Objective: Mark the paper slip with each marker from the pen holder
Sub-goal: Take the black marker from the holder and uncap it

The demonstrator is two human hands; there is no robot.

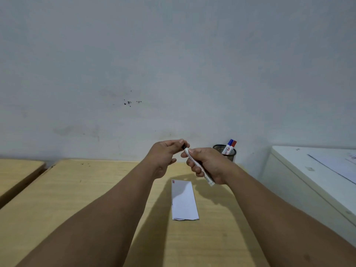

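Biggest risk right now is the cap. My left hand (165, 153) is pinching the black cap (183, 146) at the top end of the marker (199, 166), and if it's a tight fit it could come free with a jerk, so the tip might swing and streak my fingers or land a stray line on the slip (184, 199). I can't tell from here whether the cap is fully seated or already partway off. The other thing: the slip is just loose paper lying flat on the surface (96, 189), nothing pinning it, so it'll probably skid when I drag a tip across it unless I hold it down.

Grips: my right hand (208, 166) is wrapped closed around the marker barrel, tilted, with the butt end poking out below my palm. Left hand is mostly curled in, thumb and fingertips closed on the cap, other fingers loose.

Taking the slip as reference: both hands and the marker hover just beyond its far end, above the surface. The holder (227, 152) sits further back and to the right of the slip, against the wall, with a blue (229, 143) and a red marker (233, 144) standing in it. There's a small red mark at the slip's far left corner.
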